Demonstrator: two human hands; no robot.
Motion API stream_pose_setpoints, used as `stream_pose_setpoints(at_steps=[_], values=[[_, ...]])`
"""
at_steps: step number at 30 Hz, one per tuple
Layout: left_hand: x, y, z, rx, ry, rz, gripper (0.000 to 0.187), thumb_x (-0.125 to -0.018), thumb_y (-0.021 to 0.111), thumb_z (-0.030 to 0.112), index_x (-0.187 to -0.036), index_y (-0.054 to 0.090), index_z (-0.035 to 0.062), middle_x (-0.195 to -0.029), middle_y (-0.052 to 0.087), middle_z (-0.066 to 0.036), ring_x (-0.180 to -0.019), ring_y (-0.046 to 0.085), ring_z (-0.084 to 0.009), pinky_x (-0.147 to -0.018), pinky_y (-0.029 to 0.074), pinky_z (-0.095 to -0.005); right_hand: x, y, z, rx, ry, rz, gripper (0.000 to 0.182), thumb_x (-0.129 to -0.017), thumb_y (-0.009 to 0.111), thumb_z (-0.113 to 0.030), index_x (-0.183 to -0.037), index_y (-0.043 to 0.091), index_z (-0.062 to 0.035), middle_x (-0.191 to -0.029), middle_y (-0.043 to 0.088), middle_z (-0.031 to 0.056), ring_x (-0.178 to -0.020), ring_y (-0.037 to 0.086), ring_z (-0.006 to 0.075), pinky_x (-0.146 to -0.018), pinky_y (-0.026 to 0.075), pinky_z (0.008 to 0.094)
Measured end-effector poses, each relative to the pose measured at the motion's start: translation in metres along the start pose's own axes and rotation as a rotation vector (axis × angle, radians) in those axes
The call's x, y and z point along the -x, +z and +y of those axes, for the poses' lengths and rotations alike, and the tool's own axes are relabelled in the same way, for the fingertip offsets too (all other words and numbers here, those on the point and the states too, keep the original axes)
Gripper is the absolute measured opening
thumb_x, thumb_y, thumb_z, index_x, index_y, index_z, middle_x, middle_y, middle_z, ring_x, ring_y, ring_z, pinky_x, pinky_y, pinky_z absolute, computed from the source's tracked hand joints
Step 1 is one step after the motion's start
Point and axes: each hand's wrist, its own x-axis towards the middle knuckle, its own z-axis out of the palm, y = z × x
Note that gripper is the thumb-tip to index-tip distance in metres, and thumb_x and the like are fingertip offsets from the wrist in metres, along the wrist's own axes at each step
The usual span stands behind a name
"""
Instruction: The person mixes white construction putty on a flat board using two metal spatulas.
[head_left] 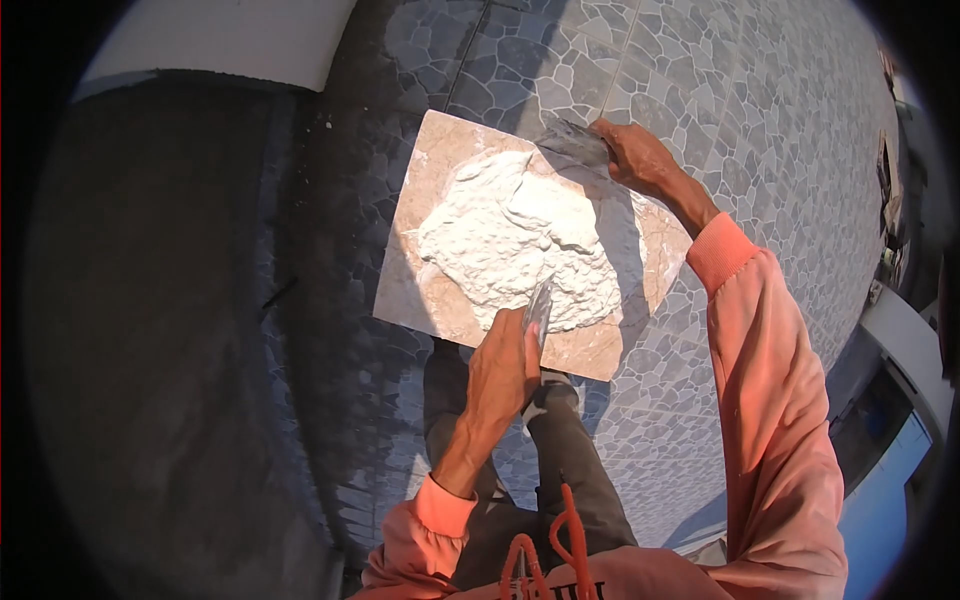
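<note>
A mound of white, wet plaster-like paste (500, 235) lies spread over a square beige marbled tile (408, 292). My left hand (497, 368) is closed around a putty knife (541, 303), its grey blade seen nearly edge-on at the near edge of the paste. Beyond the tile's upper right edge, my right hand (645, 162) grips a second putty knife (574, 143). That broad grey blade is tilted over the tile's far side, close to the paste. Both handles are mostly hidden by my fingers.
Grey stone-patterned floor (690, 95) spreads around the tile, partly in shadow. My legs (575, 455) are just below it. A dark, shaded surface (150, 300) is on the left, below a pale wall edge (215, 40). A blue object (885, 500) stands at the lower right.
</note>
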Motion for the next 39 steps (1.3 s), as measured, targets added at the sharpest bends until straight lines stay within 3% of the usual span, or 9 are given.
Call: stream_pose_setpoints(at_steps=[6,10,13,19,23,26,30,37,39], values=[[-0.002,-0.007,0.0,0.004,0.002,0.008,0.013,-0.093,0.053,0.006,-0.103,0.051,-0.0024,-0.089,0.054,-0.022,-0.079,0.055,-0.044,-0.066,0.044,-0.0477,0.04,0.028,-0.013,0.073,-0.086,0.09,0.035,-0.076,0.057,0.005,-0.109,0.052,-0.0037,-0.084,0.063,0.0212,-0.077,0.062,0.0405,-0.066,0.047,0.0472],[0.0,-0.009,-0.005,0.001,0.021,0.034,0.013,-0.093,0.053,0.007,-0.103,0.051,-0.0021,-0.089,0.054,-0.022,-0.079,0.055,-0.0441,-0.066,0.045,-0.0478,0.047,0.026,-0.027,0.067,0.021,-0.009,0.034,-0.076,0.058,0.003,-0.109,0.054,-0.0031,-0.089,0.064,0.0211,-0.081,0.063,0.0403,-0.07,0.05,0.0482],[0.002,-0.009,-0.009,0.001,0.028,0.045,0.013,-0.093,0.053,0.007,-0.102,0.051,-0.002,-0.088,0.054,-0.022,-0.079,0.055,-0.0443,-0.066,0.045,-0.0479,0.047,0.031,-0.025,0.108,-0.117,-0.001,0.027,-0.078,0.057,0.002,-0.105,0.057,-0.0017,-0.089,0.064,0.0217,-0.081,0.063,0.0397,-0.07,0.049,0.048],[0.008,-0.011,-0.014,0.015,-0.006,0.039,0.012,-0.093,0.053,0.007,-0.1,0.051,-0.0022,-0.088,0.054,-0.023,-0.079,0.055,-0.0447,-0.066,0.044,-0.0484,0.039,0.007,-0.038,-0.005,0.088,0.053,0.019,-0.084,0.054,-0.002,-0.102,0.058,-0.0018,-0.086,0.064,0.0231,-0.082,0.061,0.0423,-0.069,0.045,0.0477],[0.016,-0.014,-0.014,0.03,0.005,0.057,0.012,-0.093,0.053,0.008,-0.1,0.05,-0.0024,-0.087,0.054,-0.023,-0.078,0.055,-0.0449,-0.066,0.044,-0.0487,0.013,0.009,-0.021,-0.085,0.188,0.089,0.021,-0.083,0.051,-0.008,-0.1,0.057,0.003,-0.088,0.063,0.029,-0.083,0.061,0.0455,-0.074,0.044,0.0512],[0.024,-0.013,-0.021,0.033,-0.007,0.088,0.011,-0.094,0.054,0.008,-0.095,0.051,-0.0028,-0.084,0.054,-0.021,-0.074,0.054,-0.0423,-0.064,0.044,-0.0436,-0.01,0.021,-0.003,-0.056,0.175,0.126,0.021,-0.082,0.052,-0.009,-0.098,0.057,0.0029,-0.088,0.063,0.0292,-0.082,0.061,0.0456,-0.074,0.044,0.051],[0.03,-0.018,-0.026,0.067,-0.042,0.081,0.014,-0.094,0.053,0.009,-0.102,0.052,-0.0024,-0.087,0.055,-0.022,-0.078,0.056,-0.0439,-0.066,0.045,-0.0474,-0.025,0.009,-0.003,-0.089,0.211,0.031,0.021,-0.08,0.052,-0.009,-0.098,0.059,0.0013,-0.087,0.064,0.0273,-0.082,0.061,0.0433,-0.075,0.045,0.0491],[0.034,-0.02,-0.031,0.082,-0.059,0.119,0.013,-0.094,0.053,0.009,-0.099,0.052,-0.0026,-0.086,0.055,-0.021,-0.077,0.056,-0.0428,-0.065,0.045,-0.0461,-0.029,0.015,-0.014,-0.073,0.149,0.094,0.022,-0.079,0.051,-0.008,-0.097,0.058,0.0015,-0.089,0.064,0.0255,-0.081,0.061,0.0401,-0.075,0.044,0.0475],[0.036,-0.021,-0.03,0.084,-0.063,0.123,0.012,-0.094,0.053,0.009,-0.098,0.052,-0.0026,-0.086,0.055,-0.02,-0.076,0.056,-0.0425,-0.064,0.045,-0.0458,-0.029,0.013,-0.013,-0.108,0.162,0.043,0.021,-0.084,0.049,-0.009,-0.101,0.057,0.0013,-0.09,0.063,0.0265,-0.083,0.061,0.0396,-0.076,0.044,0.0468]])
